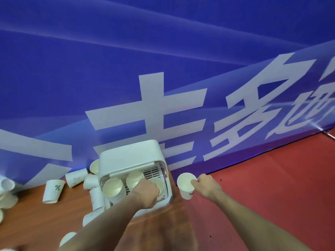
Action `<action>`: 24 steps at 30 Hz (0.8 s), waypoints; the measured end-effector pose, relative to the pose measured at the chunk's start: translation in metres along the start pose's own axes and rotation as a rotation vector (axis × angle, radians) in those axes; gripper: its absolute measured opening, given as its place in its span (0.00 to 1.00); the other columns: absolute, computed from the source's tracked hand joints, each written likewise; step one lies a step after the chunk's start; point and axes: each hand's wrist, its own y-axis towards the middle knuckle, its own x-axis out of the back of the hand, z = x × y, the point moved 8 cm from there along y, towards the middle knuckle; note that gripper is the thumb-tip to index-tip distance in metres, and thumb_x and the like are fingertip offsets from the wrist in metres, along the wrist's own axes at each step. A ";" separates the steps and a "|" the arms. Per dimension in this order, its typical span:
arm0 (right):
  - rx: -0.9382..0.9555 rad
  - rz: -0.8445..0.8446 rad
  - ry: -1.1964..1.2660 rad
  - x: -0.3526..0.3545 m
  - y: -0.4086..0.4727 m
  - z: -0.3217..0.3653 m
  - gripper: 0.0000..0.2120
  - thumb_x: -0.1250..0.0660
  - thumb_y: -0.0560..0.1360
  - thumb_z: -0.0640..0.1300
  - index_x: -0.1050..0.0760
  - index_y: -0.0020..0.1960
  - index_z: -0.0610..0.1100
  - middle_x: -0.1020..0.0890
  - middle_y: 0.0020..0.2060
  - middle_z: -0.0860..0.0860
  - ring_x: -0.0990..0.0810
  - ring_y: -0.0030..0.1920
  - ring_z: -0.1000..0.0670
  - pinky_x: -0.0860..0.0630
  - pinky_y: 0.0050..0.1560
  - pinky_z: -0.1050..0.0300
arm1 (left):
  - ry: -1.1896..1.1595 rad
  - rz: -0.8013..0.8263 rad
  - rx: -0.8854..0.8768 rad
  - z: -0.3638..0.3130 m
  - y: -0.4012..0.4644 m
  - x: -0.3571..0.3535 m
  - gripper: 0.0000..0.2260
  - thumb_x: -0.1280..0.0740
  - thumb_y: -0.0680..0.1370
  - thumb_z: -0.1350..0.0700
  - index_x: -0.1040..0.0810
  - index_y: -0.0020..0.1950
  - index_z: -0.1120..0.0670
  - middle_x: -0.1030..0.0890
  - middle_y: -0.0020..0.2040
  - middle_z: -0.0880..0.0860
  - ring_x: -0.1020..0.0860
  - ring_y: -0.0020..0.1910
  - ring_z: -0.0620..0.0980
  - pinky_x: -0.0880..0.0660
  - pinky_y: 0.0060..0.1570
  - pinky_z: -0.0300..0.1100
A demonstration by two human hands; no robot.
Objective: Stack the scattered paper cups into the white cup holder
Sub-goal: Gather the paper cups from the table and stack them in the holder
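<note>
The white cup holder (126, 160) stands on the wooden table (27, 220) against the blue banner, its front open toward me. Inside it are stacks of paper cups (112, 187), mouths up. My left hand (146, 193) reaches into the holder and grips a cup (157, 183) at its right side. To the right of the holder, my right hand (206, 185) pinches the rim of an upright paper cup (186, 185). Several loose cups, such as one with a percent sign (53, 191), lie scattered left of the holder.
A blue banner (163, 69) with large white characters rises right behind the holder. Red floor (272, 187) spreads to the right of the table. More cups (7, 194) crowd the far left edge, and one cup (67, 238) lies near my left forearm.
</note>
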 end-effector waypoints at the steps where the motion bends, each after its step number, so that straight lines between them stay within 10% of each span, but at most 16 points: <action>1: 0.003 -0.001 0.010 -0.001 0.000 0.002 0.16 0.41 0.75 0.50 0.36 0.32 0.45 0.30 0.29 0.51 0.34 0.29 0.51 0.39 0.28 0.59 | -0.019 0.008 0.015 0.002 0.002 -0.001 0.09 0.42 0.77 0.53 0.28 0.40 0.53 0.18 0.44 0.58 0.20 0.41 0.60 0.35 0.36 0.45; 24: 0.230 0.110 -0.066 -0.032 0.010 0.117 0.13 0.42 0.74 0.51 0.36 0.33 0.47 0.28 0.33 0.50 0.30 0.35 0.47 0.35 0.34 0.55 | -0.210 -0.067 0.261 0.079 -0.078 -0.022 0.13 0.40 0.75 0.47 0.21 0.48 0.54 0.18 0.44 0.56 0.21 0.45 0.59 0.32 0.39 0.45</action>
